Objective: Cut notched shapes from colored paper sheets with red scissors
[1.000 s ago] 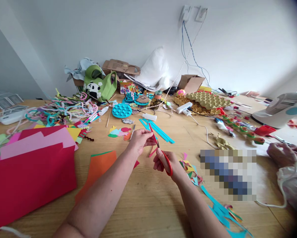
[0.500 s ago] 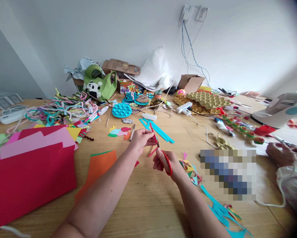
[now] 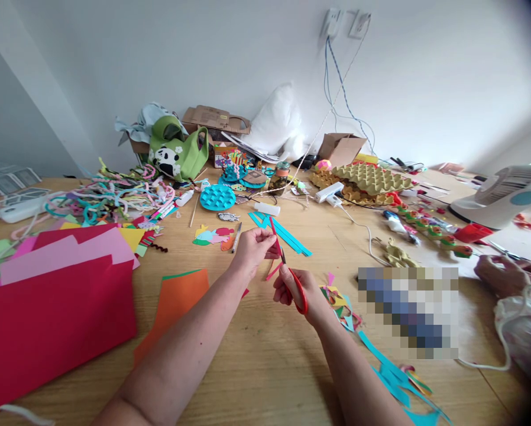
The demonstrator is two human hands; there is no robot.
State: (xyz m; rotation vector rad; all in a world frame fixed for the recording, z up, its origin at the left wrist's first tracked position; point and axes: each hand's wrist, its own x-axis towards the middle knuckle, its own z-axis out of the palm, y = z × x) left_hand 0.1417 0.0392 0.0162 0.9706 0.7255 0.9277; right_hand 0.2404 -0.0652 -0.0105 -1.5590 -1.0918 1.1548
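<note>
My left hand (image 3: 255, 247) pinches a narrow red paper strip (image 3: 273, 229), held up over the middle of the table. In my right hand (image 3: 301, 291) is a pair of red-handled scissors (image 3: 299, 290), its blades pointing up at the strip's lower end. Another thin red paper piece (image 3: 274, 271) shows just below the blades; whether it is joined to the strip I cannot tell. Beyond my hands lie long blue paper strips (image 3: 287, 234). Colourful paper fish cutouts (image 3: 213, 236) and a pen (image 3: 236, 238) are left of them.
Red card sheets (image 3: 61, 331) and orange paper (image 3: 183, 296) lie on the left. Paper scraps (image 3: 340, 305) and blue offcuts (image 3: 392, 381) sit by my right forearm. Another person's hand (image 3: 498, 275) is at the far right, near a white fan (image 3: 505, 195). Egg trays (image 3: 372, 177) stand behind.
The scissor blades and the red strip have shifted very slightly against each other. Both hands stay in nearly the same place, and the surrounding things have not moved.
</note>
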